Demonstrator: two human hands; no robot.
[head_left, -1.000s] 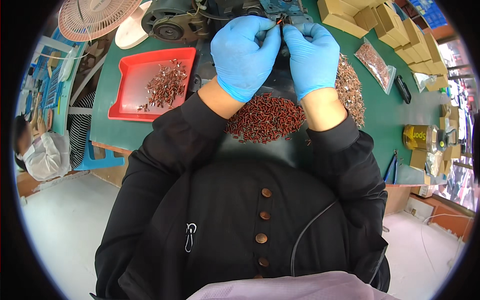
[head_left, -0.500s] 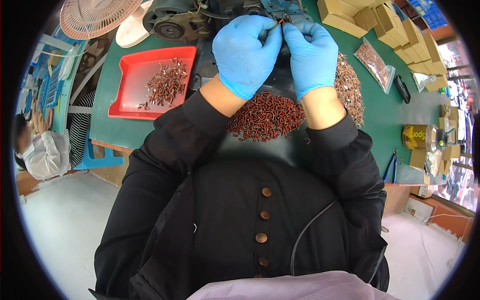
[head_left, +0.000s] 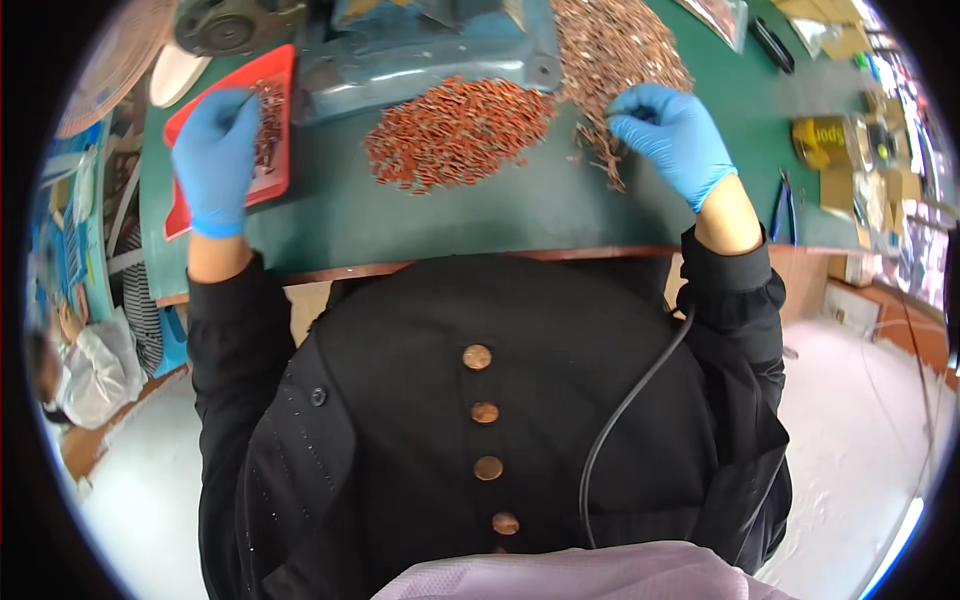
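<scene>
Small reddish-brown parts with thin wire leads lie in three groups on the green tabletop (head_left: 480, 215). A dense central heap (head_left: 455, 130) sits just in front of a grey-blue machine base (head_left: 430, 50) toward the far edge. A looser scatter of leaded parts (head_left: 610, 60) runs along the far right portion of the surface, trailing toward the near edge. A smaller batch lies in a red tray (head_left: 268, 180) at the far left corner.

The left hand (head_left: 215, 160), in a blue glove, is over the red tray with fingers curled narrowly; the fingertips pinch what appears to be one thin part just above the tray's contents, though the piece is too small to make out clearly. The right hand (head_left: 670, 135), also in a blue glove, rests at the near fringe of the right-hand scatter, fingers bent and closed narrowly on the leads there; whether a piece is actually gripped cannot be told.

Both forearms wear black sleeves. A pair of pliers (head_left: 783, 200) lies near the right edge, well apart from the right hand, with a yellow package (head_left: 825, 135) beyond it. A dark cable (head_left: 625, 410) crosses the person's black buttoned garment.
</scene>
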